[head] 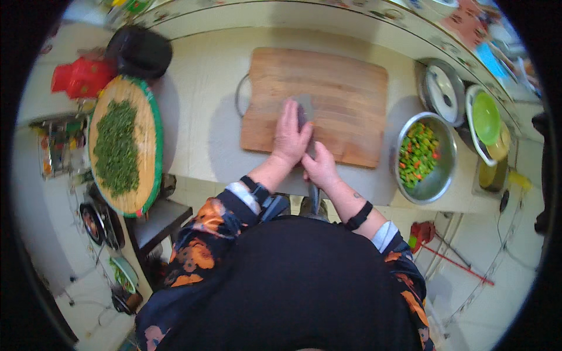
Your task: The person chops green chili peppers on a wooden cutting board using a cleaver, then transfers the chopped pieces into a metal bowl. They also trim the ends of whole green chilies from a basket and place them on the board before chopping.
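Note:
A wooden cutting board (347, 101) lies on the counter in front of me. Over its lower left part, my right hand (322, 164) is closed round the handle of a wide-bladed kitchen knife (305, 105). The blade points away from me. My left hand (290, 134) lies against the blade's left side with its fingers straight and together. Something dark shows on the blade beside my fingers; I cannot tell what it is. At the right stands a steel bowl (443, 175) holding chopped green and orange-red vegetables (417, 155).
Chopped greens (116, 147) lie on a round, green-rimmed board (147, 175) at the left. Behind it are a black container (139, 51) and a red object (83, 78). Pots and a green bowl (486, 117) stand at the back right. A tiled ledge borders the counter.

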A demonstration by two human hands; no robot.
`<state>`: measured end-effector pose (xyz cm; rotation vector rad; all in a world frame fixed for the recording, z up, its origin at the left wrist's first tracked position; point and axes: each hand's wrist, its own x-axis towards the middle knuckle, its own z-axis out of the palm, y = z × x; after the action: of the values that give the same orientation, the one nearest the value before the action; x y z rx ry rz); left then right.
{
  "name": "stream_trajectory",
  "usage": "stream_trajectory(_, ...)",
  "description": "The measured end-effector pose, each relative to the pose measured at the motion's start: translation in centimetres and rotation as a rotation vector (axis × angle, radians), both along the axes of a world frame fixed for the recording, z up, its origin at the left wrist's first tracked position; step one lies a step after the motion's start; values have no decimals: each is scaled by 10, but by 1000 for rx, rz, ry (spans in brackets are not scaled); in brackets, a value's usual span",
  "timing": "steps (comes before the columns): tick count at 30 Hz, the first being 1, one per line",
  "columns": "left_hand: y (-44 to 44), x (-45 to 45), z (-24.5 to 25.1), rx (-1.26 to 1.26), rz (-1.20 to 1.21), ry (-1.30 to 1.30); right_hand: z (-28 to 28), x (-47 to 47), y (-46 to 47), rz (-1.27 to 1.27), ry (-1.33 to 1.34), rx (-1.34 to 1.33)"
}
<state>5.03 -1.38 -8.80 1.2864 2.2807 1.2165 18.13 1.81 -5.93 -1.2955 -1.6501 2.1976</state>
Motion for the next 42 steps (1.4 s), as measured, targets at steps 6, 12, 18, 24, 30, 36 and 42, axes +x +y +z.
stream_trajectory(6, 54, 49, 63, 262, -256, 122, 56, 65, 35, -177, 110, 111)
stream_trajectory(12, 155, 169, 118, 776, -416, -34, 121, 189, 45, -450, 11, 326)
stream_trajectory(18, 185, 219, 118, 377, -522, 315, 130, 299, 24, -797, -46, 395)
stream_trajectory(24, 153, 183, 104, 209, -647, 249, 119, 336, 30, -800, 32, 402)
stream_trajectory(30, 81, 77, 113, 239, -284, 88, 120, 278, 50, -491, 162, 338)
stream_trajectory(36, -44, -27, 115, 212, -35, 142, 118, 157, 63, 144, -72, 1010)
stream_trajectory(42, -174, -98, 116, 136, 191, 119, 65, 54, 45, 467, -438, 1377)
